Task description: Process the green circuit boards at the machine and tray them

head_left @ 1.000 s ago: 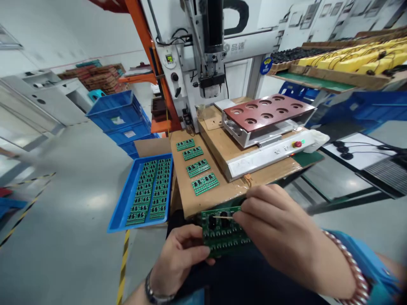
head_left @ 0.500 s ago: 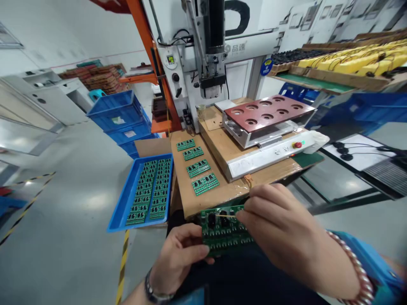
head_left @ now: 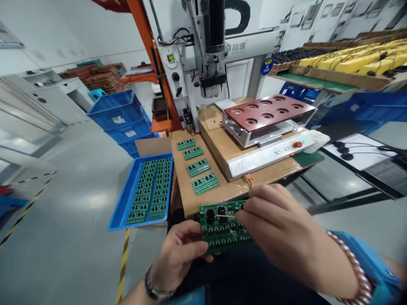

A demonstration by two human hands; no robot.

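Note:
A green circuit board [head_left: 222, 237] with black round parts is held up close to me, in front of the table edge. My left hand [head_left: 184, 245] is closed on its left end, thumb on the front face. My right hand [head_left: 273, 228] pinches a thin wooden stick, like a toothpick [head_left: 225, 216], whose tip is at the black parts in the board's upper row. The right hand hides the board's right end. Several similar boards [head_left: 205, 183] lie in a column on the brown table [head_left: 190, 205].
To the left, a blue tray [head_left: 118, 207] holds two rows of boards. Behind it stand stacked blue crates [head_left: 111, 110]. A machine with a hanging head [head_left: 213, 80] stands ahead, beside a red-brown plate with round holes [head_left: 259, 112]. A red button [head_left: 298, 145] sits on its front panel.
The board has tilted slightly and moved a little up and left in my left hand. My right hand and the toothpick have barely moved.

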